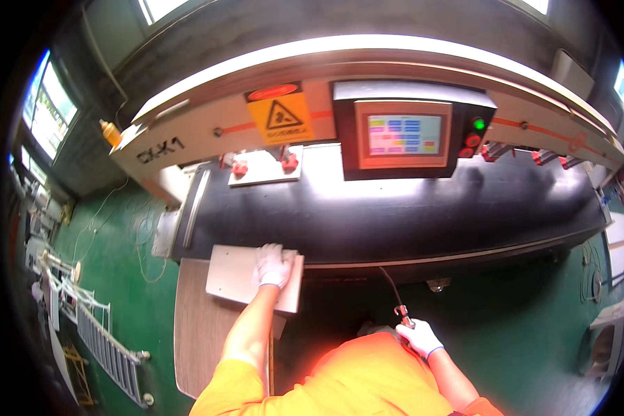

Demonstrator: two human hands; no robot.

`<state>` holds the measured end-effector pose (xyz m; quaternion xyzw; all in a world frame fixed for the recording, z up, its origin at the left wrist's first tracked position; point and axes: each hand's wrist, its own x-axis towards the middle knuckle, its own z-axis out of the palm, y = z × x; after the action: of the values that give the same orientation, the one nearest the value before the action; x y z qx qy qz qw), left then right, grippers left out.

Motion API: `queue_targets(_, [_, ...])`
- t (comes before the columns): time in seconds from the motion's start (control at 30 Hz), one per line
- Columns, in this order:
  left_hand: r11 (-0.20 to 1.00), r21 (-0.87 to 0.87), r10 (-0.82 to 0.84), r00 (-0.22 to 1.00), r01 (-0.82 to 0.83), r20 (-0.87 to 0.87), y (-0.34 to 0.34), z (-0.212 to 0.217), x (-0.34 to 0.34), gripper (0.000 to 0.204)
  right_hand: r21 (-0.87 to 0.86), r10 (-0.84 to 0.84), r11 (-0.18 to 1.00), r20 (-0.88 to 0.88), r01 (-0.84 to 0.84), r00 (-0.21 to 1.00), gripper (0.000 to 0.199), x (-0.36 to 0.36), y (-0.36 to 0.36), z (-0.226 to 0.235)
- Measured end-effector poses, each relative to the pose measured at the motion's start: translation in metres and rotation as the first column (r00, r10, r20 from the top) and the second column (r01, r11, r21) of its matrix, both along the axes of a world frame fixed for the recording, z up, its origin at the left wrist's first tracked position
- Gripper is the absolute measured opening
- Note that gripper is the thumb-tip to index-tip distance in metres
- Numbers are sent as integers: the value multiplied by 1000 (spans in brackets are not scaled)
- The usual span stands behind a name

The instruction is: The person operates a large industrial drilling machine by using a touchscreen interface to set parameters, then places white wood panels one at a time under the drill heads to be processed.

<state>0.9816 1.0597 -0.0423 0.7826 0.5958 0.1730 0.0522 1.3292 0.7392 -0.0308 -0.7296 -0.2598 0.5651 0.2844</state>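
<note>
A white glove covers my left hand (274, 266), which lies with its fingers stretched out on top of a pale rectangular panel (234, 276). The panel overlaps a brown wood-grain board (200, 326) and reaches the machine's front edge. Low on the right, my right hand (421, 338), also gloved, is closed round an air blow gun (404, 316) with red parts and a long, thin, dark nozzle. That nozzle points up toward the front edge of the machine's black bed (395, 215). Part of the blow gun's handle is hidden by my fingers.
Above the bed spans a beam with a control screen (405, 134), push buttons and a yellow warning sign (281, 114). Another white panel (265, 166) sits under red-tipped clamps (289, 163). A metal ladder-like frame (107, 340) lies on the green floor at left.
</note>
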Motion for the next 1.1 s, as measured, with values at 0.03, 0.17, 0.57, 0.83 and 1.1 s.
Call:
queue_targets(0.03, [994,107,19,999,-24,44,-5,-17,-6,58,30,89,996,-17,-88,996,29,-8,16,-6])
queue_targets(0.17, [903,-69,424,905,-425,-23,-38,-44,-46,87,37,231,972,-270,-230,935,39,-78,94,62])
queue_targets(0.57, [575,-779,775,-137,-248,616,-103,-75,-141,33,96,319,948,-273,-304,907,45,-198,188,-16])
queue_targets(0.83, [693,-699,699,-401,176,592,-144,-69,-47,19,125,214,972,-119,-199,970,35,-46,164,-3])
queue_targets(1.1, [523,-755,851,-185,396,492,-86,-87,232,15,148,-303,940,-42,306,952,31,192,115,4])
